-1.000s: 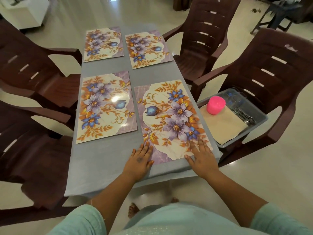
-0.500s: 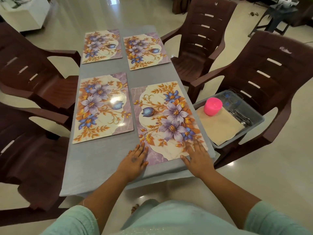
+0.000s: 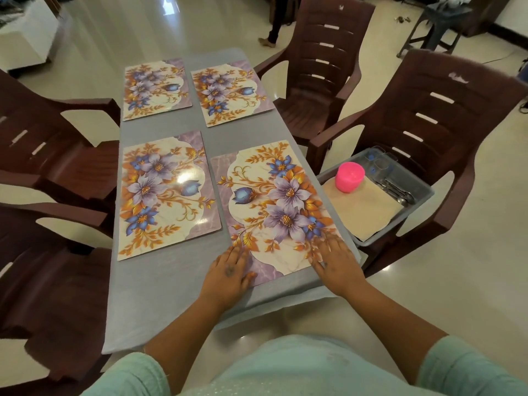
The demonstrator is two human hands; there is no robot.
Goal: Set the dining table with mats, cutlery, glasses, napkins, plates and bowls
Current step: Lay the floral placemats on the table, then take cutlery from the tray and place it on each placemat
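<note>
Several floral place mats lie on the grey table [image 3: 160, 284]. The near right mat [image 3: 274, 207] sits skewed toward the table's right edge. My left hand [image 3: 228, 274] rests flat on its near left corner, fingers spread. My right hand [image 3: 335, 260] lies flat on its near right corner. Neither hand grips anything. The near left mat [image 3: 164, 192] and the two far mats [image 3: 155, 88] [image 3: 228, 94] lie untouched. A grey tray [image 3: 423, 192] on the right chair holds a pink cup [image 3: 349, 177], beige napkins [image 3: 364, 207], cutlery [image 3: 397, 191] and clear glasses [image 3: 380, 164].
Brown plastic chairs stand around the table: two on the left [image 3: 48, 167], one at the far right [image 3: 323, 70], one at the near right [image 3: 445, 130] under the tray. A person's legs [image 3: 275, 24] show at the far end. A dark stool [image 3: 437, 24] stands at top right.
The camera has tilted up a little. Both hands have slid slightly forward on the near right mat's near edge, and the mat has shifted slightly with them.
</note>
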